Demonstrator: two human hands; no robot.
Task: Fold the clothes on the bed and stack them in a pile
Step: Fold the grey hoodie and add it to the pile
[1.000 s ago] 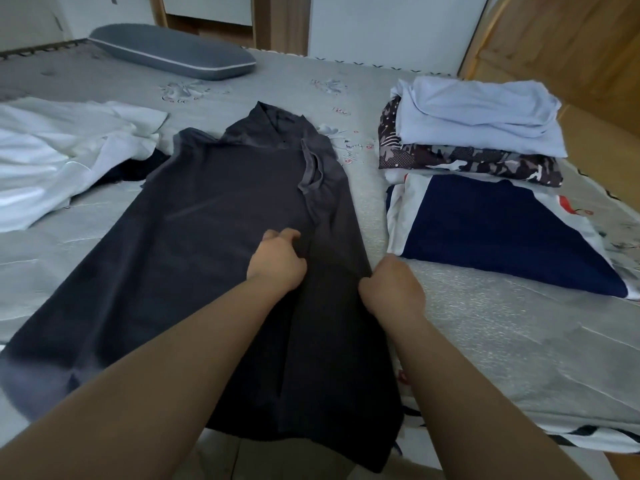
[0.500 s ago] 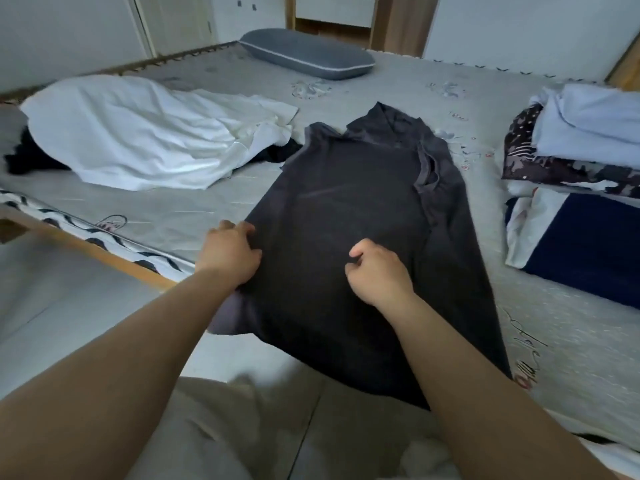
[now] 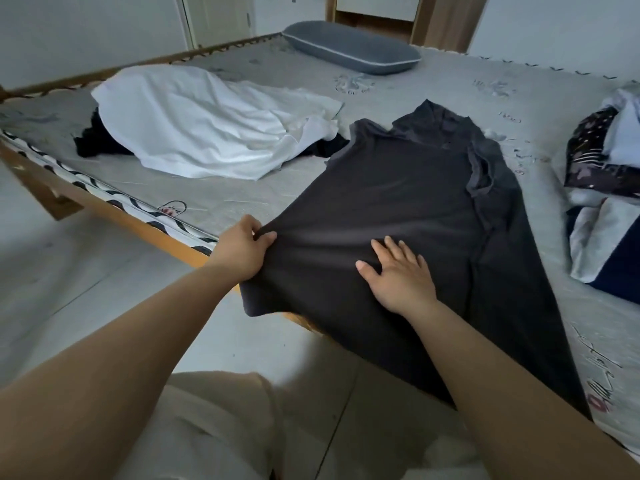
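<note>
Pinching the dark shirt (image 3: 408,209) at its 9 o'clock edge, the left hand (image 3: 242,251) grips cloth while the right hand (image 3: 398,271) presses flat, fingers spread. Spread on the bed (image 3: 214,206), its hem overhangs; tugging harder could slide it floorward.

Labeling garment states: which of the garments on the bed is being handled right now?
The dark grey shirt, spread flat. The left hand pinches its edge, the right hand presses on it. The white garment lies crumpled and untouched.
</note>
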